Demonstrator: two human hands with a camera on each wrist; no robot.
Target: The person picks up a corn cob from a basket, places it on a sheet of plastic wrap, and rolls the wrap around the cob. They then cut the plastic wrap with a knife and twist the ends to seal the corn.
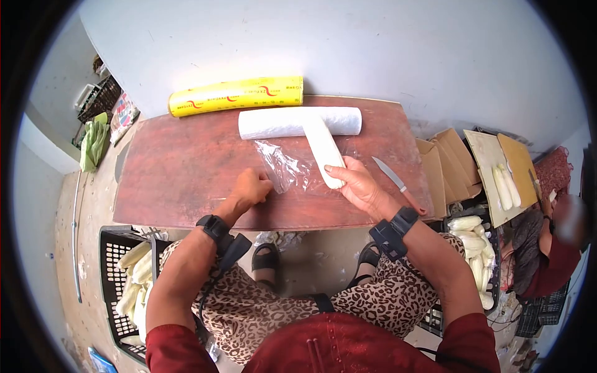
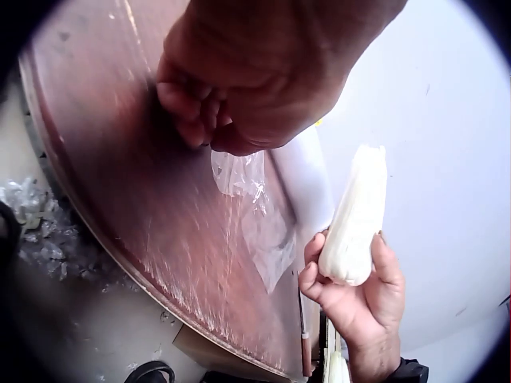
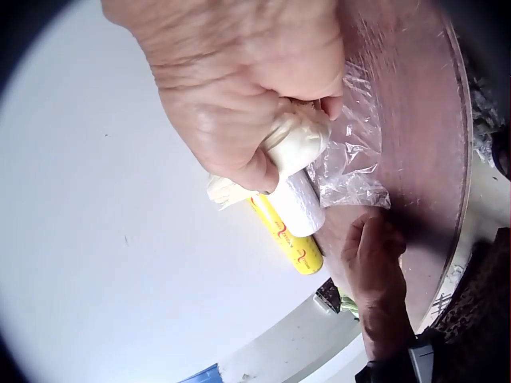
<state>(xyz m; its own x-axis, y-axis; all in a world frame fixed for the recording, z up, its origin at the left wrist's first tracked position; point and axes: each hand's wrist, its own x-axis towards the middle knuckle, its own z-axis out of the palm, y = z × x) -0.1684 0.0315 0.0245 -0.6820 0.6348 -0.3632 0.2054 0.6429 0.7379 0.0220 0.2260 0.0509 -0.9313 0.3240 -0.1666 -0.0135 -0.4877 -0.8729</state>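
In the head view my right hand (image 1: 362, 186) grips the thick lower end of a pale, husk-wrapped ear of corn (image 1: 323, 152), thumb on top. The ear slants over a white film roll (image 1: 267, 123), its narrow end toward the roll. Clear, wrinkled plastic film (image 1: 283, 163) stretches from the roll across the table. My left hand (image 1: 250, 188), fingers curled, pinches the film's near left corner. The left wrist view shows the film (image 2: 239, 175) below the left hand's fingers (image 2: 188, 120). The right wrist view has the ear (image 3: 299, 144) partly covered by the right hand (image 3: 247, 88).
A yellow roll (image 1: 236, 96) lies at the back of the reddish table (image 1: 174, 180). A knife (image 1: 398, 183) lies at the right, blade away from me. Black crates of pale ears (image 1: 142, 267) stand on both sides below. Cardboard (image 1: 457, 165) and a seated person (image 1: 544, 248) are at the right.
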